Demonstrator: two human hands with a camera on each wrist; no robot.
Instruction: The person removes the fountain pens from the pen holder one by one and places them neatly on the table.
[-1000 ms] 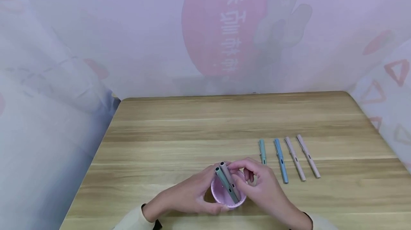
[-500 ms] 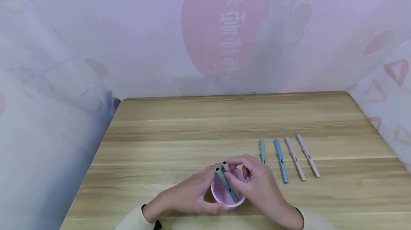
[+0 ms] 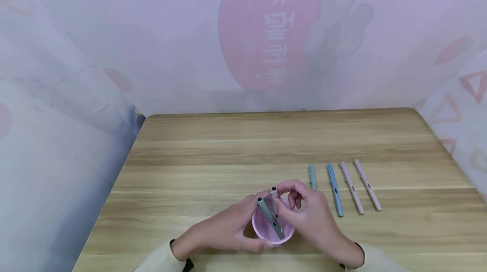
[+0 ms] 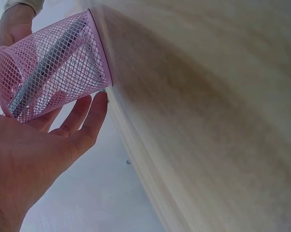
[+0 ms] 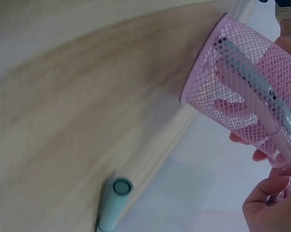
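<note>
A pink mesh cup (image 3: 286, 233) stands near the table's front edge. My left hand (image 3: 254, 226) grips it from the left, thumb at the front rim; in the left wrist view my fingers (image 4: 85, 115) cradle the cup (image 4: 53, 63). A grey-green pen (image 3: 268, 214) leans inside it. My right hand (image 3: 282, 191) pinches the top of a pale pink pen (image 3: 273, 190) that stands in the cup beside the grey-green one. The right wrist view shows both pens through the cup's mesh (image 5: 235, 92).
To the right, a green pen (image 3: 313, 176), a blue pen (image 3: 335, 189) and two pale pink pens (image 3: 351, 187) (image 3: 367, 184) lie side by side on the wooden table (image 3: 228, 153). A printed curtain closes in the back and both sides.
My right hand has swung the top of the pale pink pen to the right, away from the grey-green pen, so it stands more upright. The left hand and the cup stay put.
</note>
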